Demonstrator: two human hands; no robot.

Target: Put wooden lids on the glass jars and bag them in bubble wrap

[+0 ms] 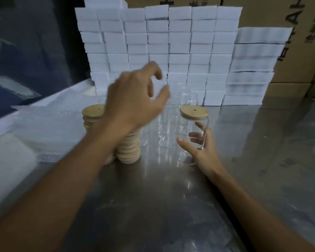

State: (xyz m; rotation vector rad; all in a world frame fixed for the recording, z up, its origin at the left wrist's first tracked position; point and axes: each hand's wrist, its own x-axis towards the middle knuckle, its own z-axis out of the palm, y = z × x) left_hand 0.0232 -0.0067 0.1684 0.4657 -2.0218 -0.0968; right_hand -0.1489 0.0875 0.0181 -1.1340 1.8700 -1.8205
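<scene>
Lidded jar (193, 135): glass, upright on the steel tabletop (153, 206), bamboo lid (194, 111) seated on its mouth.
Right hand (201, 148): fingers curled around the lidded jar's lower body — grasping it.
Left hand (135, 99): blurred, raised above the open jars (165, 128); fingers spread, holding nothing.
Lid stacks (128, 150): beside the jars.
Bubble wrap (44, 128): far left.
Background: white foam blocks (171, 42).

The metal counter (171, 206) is gleaming, smooth and reflective. Clear glass jars (165, 131) are shining glossily; the wooden lids (128, 150) are looking matt. Far boxes (280, 13) are showing dull brown cardboard.
</scene>
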